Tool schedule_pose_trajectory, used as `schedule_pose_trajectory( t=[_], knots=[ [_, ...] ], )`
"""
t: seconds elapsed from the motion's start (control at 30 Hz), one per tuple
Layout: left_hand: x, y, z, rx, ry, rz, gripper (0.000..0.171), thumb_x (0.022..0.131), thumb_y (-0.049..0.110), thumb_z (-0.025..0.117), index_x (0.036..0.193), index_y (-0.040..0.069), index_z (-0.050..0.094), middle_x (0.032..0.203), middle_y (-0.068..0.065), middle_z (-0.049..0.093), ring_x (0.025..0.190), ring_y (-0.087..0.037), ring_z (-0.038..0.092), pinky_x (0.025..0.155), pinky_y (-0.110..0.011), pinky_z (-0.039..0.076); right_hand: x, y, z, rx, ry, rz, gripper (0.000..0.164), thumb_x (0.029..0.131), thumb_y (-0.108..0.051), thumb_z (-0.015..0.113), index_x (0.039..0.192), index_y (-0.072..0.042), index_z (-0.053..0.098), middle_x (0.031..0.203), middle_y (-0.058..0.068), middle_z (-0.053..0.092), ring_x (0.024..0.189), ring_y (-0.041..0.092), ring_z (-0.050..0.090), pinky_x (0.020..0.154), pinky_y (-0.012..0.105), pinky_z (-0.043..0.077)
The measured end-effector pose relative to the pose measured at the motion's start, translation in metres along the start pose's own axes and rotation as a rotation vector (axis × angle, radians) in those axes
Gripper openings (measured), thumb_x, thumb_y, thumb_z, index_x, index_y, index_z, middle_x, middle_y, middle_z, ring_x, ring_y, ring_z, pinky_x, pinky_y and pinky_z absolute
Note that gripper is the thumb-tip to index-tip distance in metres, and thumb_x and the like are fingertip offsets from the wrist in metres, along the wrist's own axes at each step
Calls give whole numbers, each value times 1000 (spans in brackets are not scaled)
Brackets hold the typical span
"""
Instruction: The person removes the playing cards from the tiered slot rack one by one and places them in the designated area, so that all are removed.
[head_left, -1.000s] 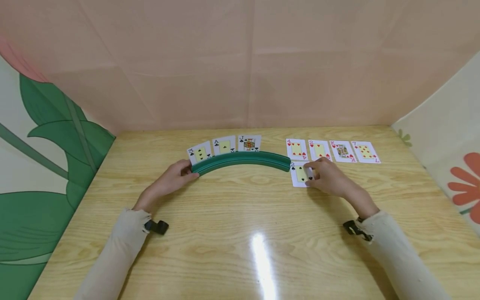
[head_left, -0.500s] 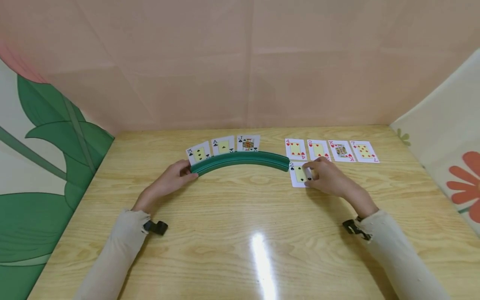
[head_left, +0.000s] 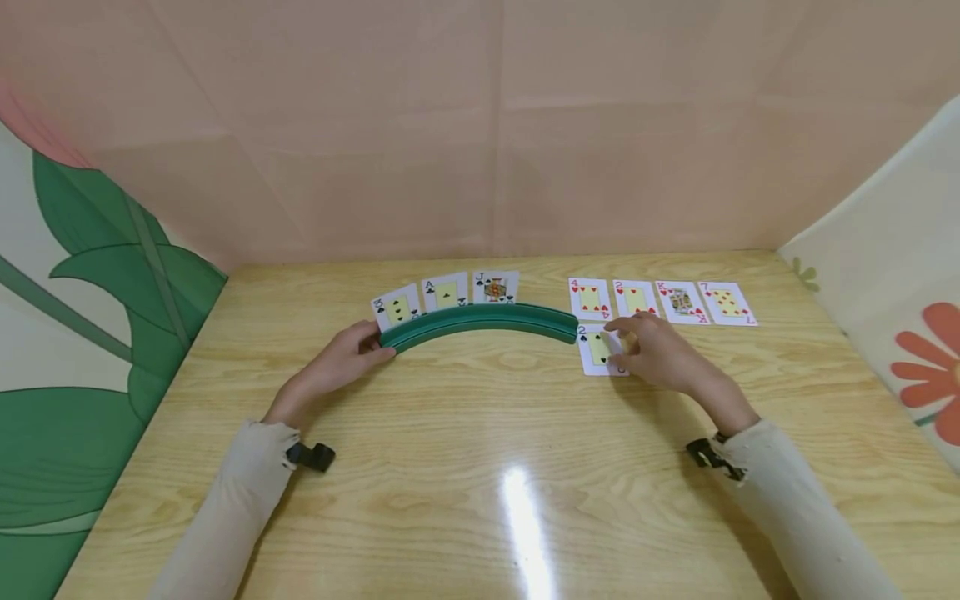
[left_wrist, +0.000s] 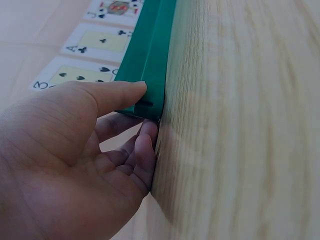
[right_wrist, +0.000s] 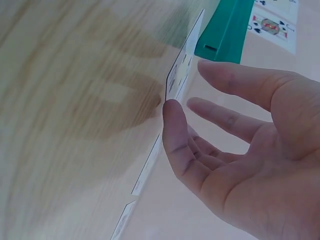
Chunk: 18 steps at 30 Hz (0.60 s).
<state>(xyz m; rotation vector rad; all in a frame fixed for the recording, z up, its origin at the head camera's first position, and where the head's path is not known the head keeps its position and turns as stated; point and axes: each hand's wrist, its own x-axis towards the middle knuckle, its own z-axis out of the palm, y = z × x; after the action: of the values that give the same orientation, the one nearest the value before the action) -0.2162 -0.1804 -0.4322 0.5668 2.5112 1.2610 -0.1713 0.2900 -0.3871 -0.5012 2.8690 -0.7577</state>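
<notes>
A curved green playing card holder [head_left: 480, 317] stands on the table. Three cards lean in it: a three of spades [head_left: 395, 308], an ace of clubs [head_left: 445, 292] and a jack [head_left: 496, 287]. My left hand [head_left: 341, 362] grips the holder's left end, thumb on its front, as the left wrist view shows. A two of spades [head_left: 597, 351] lies face up just off the holder's right end. Over that card's right part is my right hand [head_left: 660, 354], thumb and index finger apart. In the right wrist view, one fingertip [right_wrist: 172, 107] meets the card's edge.
Behind the right hand lies a row of face-up cards: a four of hearts [head_left: 589, 298], a two of hearts [head_left: 636, 297], a king [head_left: 682, 302] and a seven of diamonds [head_left: 727, 303]. A pink cloth [head_left: 495, 133] hangs behind the table [head_left: 420, 483].
My right thumb and index finger have spread slightly apart and shifted on the two of spades, whose lower right corner shows more now. The left hand and holder keep their place.
</notes>
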Motion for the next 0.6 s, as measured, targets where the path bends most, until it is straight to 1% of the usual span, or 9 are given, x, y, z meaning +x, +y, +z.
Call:
schedule_pose_trajectory(
  t=[0.07, 0.13, 0.27, 0.43, 0.53, 0.57, 0.6],
  knots=[
    [0, -2, 0, -4, 2, 5, 41, 101, 21, 60, 138, 3, 53, 107, -13, 57, 96, -25, 49, 82, -38, 41, 0, -2, 0, 22, 0, 11, 46, 88, -7, 74, 130, 5, 59, 120, 28, 58, 84, 26, 66, 70, 39, 51],
    [0, -3, 1, -3, 6, 4, 41, 101, 20, 60, 137, 3, 53, 107, -12, 57, 96, -25, 49, 82, -38, 42, 1, -6, -1, 31, 0, 11, 44, 89, -7, 74, 130, 4, 60, 122, 26, 59, 84, 25, 66, 68, 36, 52],
    [-1, -4, 0, 4, 12, -5, 41, 101, 20, 61, 137, 3, 53, 107, -11, 57, 96, -24, 50, 82, -37, 43, 3, -17, -2, 41, 7, -22, 42, 89, -6, 73, 129, 3, 61, 123, 24, 62, 83, 25, 64, 66, 33, 52],
    [0, -4, -1, 3, 10, -1, 41, 101, 19, 60, 138, 3, 53, 107, -12, 57, 96, -25, 50, 82, -37, 43, 5, -30, -1, 20, 79, -96, 37, 89, -4, 72, 124, 5, 64, 122, 23, 64, 79, 23, 64, 64, 32, 51],
    [1, -4, -1, -5, 7, 9, 42, 101, 20, 60, 139, 3, 53, 108, -13, 57, 96, -25, 50, 82, -36, 43, 7, -36, 2, 12, 128, -117, 31, 90, -3, 71, 120, 3, 67, 120, 20, 65, 81, 24, 65, 64, 33, 53],
    [0, -2, 0, -7, 3, 5, 42, 101, 19, 60, 139, 2, 52, 109, -14, 57, 97, -26, 50, 82, -37, 43, 8, -38, 3, 14, 140, -122, 29, 91, -3, 71, 119, 3, 67, 119, 20, 65, 83, 24, 65, 65, 33, 53],
    [-1, 4, 0, -10, 0, 2, 42, 101, 17, 60, 139, 0, 52, 109, -16, 57, 97, -27, 50, 82, -37, 42, 9, -40, 4, 17, 150, -126, 28, 91, -3, 70, 119, 2, 67, 118, 19, 65, 85, 25, 65, 67, 35, 54]
  ],
)
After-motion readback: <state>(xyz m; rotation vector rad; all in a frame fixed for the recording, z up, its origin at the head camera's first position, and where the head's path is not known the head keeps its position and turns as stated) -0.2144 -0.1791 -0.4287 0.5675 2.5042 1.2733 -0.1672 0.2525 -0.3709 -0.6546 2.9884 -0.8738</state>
